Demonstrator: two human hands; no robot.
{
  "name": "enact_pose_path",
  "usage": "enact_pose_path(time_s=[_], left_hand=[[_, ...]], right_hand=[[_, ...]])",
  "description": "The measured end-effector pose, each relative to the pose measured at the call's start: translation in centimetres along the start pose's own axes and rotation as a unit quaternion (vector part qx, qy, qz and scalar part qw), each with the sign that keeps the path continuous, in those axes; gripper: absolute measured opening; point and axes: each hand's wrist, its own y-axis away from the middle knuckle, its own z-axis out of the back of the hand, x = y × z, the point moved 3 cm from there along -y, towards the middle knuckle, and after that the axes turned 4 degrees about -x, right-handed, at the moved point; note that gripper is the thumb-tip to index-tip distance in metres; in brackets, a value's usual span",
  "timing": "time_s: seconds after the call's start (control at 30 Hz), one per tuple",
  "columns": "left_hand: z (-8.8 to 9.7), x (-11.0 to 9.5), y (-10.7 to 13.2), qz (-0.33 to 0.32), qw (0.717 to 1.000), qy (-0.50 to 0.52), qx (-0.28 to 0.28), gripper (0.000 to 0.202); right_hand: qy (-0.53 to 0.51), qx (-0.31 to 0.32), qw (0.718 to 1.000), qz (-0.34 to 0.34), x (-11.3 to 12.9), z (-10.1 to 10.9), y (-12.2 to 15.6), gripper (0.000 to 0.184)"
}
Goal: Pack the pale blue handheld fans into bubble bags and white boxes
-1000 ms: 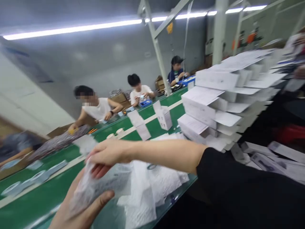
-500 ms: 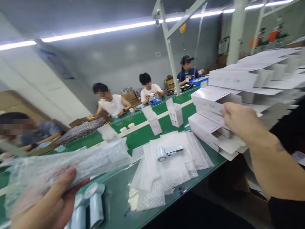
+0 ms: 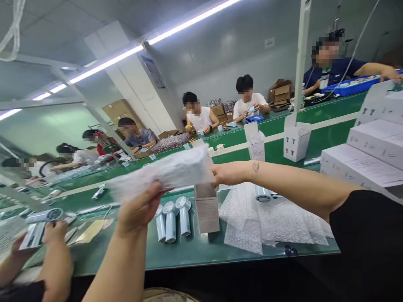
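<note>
My left hand [image 3: 138, 209] is closed on the near end of a bubble-wrapped item [image 3: 166, 172] and holds it up over the green belt. My right hand [image 3: 228, 173] is closed at the item's far end, at the top of a slim white box [image 3: 207, 207] that hangs upright below it. Whether the wrapped item's end is inside the box I cannot tell. Three pale blue handheld fans [image 3: 171, 216] lie side by side on the belt just below both hands.
Loose bubble-wrap bags [image 3: 273, 218] with another fan [image 3: 262, 193] lie to the right. Stacked white boxes [image 3: 371, 155] fill the right edge. Upright open boxes [image 3: 296, 140] stand mid-belt. A co-worker's hands [image 3: 50, 235] hold a fan at lower left. Several people sit across the belt.
My right hand left the box stack and came back to the wrapped item with a white box. My left hand lifted the item higher. The view swung left.
</note>
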Motion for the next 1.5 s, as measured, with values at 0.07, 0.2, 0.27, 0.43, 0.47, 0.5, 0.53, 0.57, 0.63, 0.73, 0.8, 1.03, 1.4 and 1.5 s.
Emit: enact_pose_path(time_s=[0.07,0.2,0.27,0.43,0.47,0.5,0.53,0.57,0.63,0.73,0.8,1.03,1.4,1.5], left_hand=[[0.1,0.7,-0.4,0.031,0.986,-0.126,0.1,0.037],[-0.5,-2.3,-1.6,0.049,0.883,-0.396,0.248,0.029],[-2.2,-4.4,-2.3,0.038,0.785,-0.53,0.318,0.02],[-6.5,-4.2,-3.4,0.048,0.556,-0.704,0.439,0.026],[-6.8,-3.3,-3.3,0.055,0.542,-0.707,0.451,0.027],[-6.7,-2.4,-3.0,0.056,0.536,-0.705,0.461,0.027],[-6.4,-1.5,-2.5,0.052,0.54,-0.701,0.464,0.029],[-6.0,-0.7,-2.0,0.038,0.555,-0.693,0.459,0.034],[-4.6,0.1,-0.6,-0.002,0.614,-0.668,0.421,0.049],[-2.2,0.4,1.9,-0.019,0.681,-0.631,0.373,0.051],[-0.8,0.2,3.3,-0.046,0.702,-0.616,0.354,0.039],[4.3,5.4,5.2,-0.015,0.765,-0.635,-0.103,0.035],[8.7,18.0,9.3,0.266,0.846,-0.423,-0.188,0.039],[8.2,16.9,8.5,0.265,0.897,-0.235,-0.265,0.047]], right_hand=[[-0.056,-0.014,0.998,0.007,-0.7,-2.1,-0.2,0.015],[-0.108,-0.077,0.991,0.002,-0.9,-5.2,0.5,0.024],[-0.138,-0.103,0.984,-0.049,-0.5,-6.8,0.4,0.044],[-0.22,-0.145,0.962,-0.066,2.6,-10.7,-1.7,0.056],[-0.224,-0.155,0.961,-0.052,3.3,-11.3,-2.0,0.053],[-0.225,-0.168,0.959,-0.045,3.8,-11.7,-2.2,0.052],[-0.224,-0.19,0.955,-0.048,4.1,-12.0,-2.3,0.051],[-0.223,-0.216,0.949,-0.06,4.3,-12.1,-2.3,0.051],[-0.225,-0.262,0.934,-0.087,4.1,-11.7,-2.0,0.052],[-0.21,-0.252,0.941,-0.087,3.4,-10.1,-2.2,0.046],[-0.194,-0.225,0.953,-0.064,2.6,-8.4,-3.0,0.044],[-0.339,-0.251,0.902,-0.095,-5.5,-3.4,-11.6,0.094],[-0.305,-0.26,0.892,-0.209,-16.9,-10.2,-22.4,0.099],[-0.291,-0.277,0.884,-0.239,-16.7,-9.2,-20.8,0.103]])
